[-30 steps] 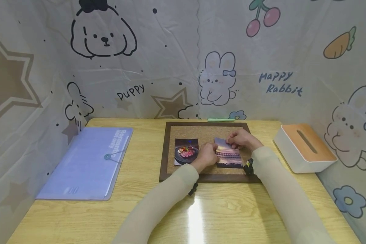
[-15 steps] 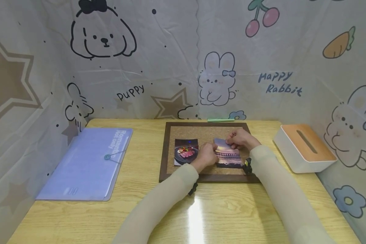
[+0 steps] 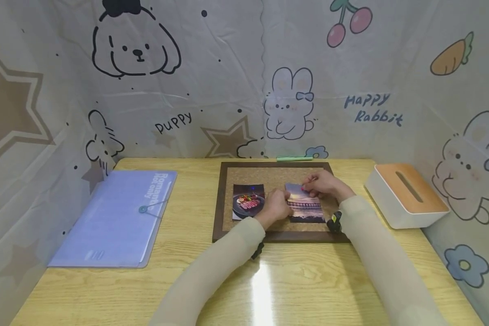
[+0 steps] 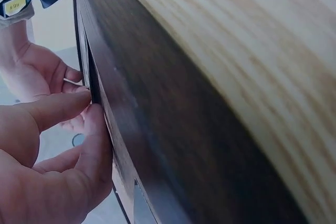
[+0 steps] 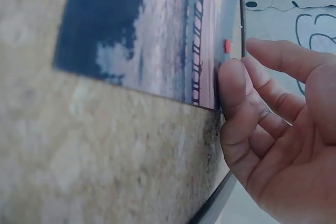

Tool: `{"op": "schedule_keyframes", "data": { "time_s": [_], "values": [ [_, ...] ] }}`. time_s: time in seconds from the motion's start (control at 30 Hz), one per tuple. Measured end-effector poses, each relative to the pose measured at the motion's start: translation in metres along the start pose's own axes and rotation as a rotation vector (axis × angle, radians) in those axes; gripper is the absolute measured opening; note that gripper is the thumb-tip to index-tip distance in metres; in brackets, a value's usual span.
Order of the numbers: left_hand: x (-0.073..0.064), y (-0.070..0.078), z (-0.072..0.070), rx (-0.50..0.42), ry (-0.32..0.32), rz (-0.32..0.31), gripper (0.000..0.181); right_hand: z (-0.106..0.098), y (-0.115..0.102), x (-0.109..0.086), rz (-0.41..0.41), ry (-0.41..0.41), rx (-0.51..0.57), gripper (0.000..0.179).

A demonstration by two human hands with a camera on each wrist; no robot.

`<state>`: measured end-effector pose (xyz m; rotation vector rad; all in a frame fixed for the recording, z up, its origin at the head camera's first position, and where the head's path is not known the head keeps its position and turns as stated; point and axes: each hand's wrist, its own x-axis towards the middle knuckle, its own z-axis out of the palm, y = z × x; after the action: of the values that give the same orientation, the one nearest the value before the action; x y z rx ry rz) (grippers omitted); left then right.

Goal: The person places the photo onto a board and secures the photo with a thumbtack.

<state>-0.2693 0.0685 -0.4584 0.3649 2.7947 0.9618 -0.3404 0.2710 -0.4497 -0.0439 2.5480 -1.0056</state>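
A sunset photo [image 3: 304, 206] lies upright on the cork board [image 3: 244, 175], right of centre. My left hand [image 3: 275, 207] presses its left edge with thumb and fingertips; in the left wrist view those fingertips [image 4: 95, 119] meet the board's face. At the photo's top, a red pushpin [image 5: 227, 46] sticks in the sky part. Around it my right hand [image 3: 323, 184] holds its thumb and forefinger [image 5: 278, 56] apart, thumb right beside the pin. A food photo [image 3: 248, 201] with a blue pin [image 3: 253, 188] at its top is left of my left hand.
The board's dark brown frame [image 3: 219, 213] surrounds the cork. A blue document folder [image 3: 114, 217] lies at the left of the wooden table [image 3: 228, 285]. At the right stands a white tissue box [image 3: 407, 194] with a wooden lid. A green pen [image 3: 294, 159] is behind the board.
The red pushpin, hidden under my right fingers before, now shows at the photo's top as those fingers loosen. My left hand stays at the photo's left edge.
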Motion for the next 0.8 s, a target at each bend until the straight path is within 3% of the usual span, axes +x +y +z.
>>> {"op": "schedule_keyframes", "data": {
  "time_s": [0.13,0.37,0.57,0.8],
  "values": [
    [-0.002,-0.001,-0.003,-0.096,-0.025,-0.026,0.055,-0.003,0.001,-0.004,0.000,0.010,0.035,0.029],
    [-0.008,-0.009,-0.018,-0.177,-0.034,-0.003,0.044,-0.009,0.003,-0.015,-0.059,0.043,0.023,0.031],
    [-0.011,-0.014,-0.038,-0.237,-0.047,-0.037,0.037,-0.019,-0.001,-0.032,-0.117,0.070,-0.012,0.035],
    [-0.012,-0.027,-0.065,-0.292,-0.060,-0.041,0.036,-0.031,-0.003,-0.047,-0.104,0.121,-0.045,0.036]
  ]
}}
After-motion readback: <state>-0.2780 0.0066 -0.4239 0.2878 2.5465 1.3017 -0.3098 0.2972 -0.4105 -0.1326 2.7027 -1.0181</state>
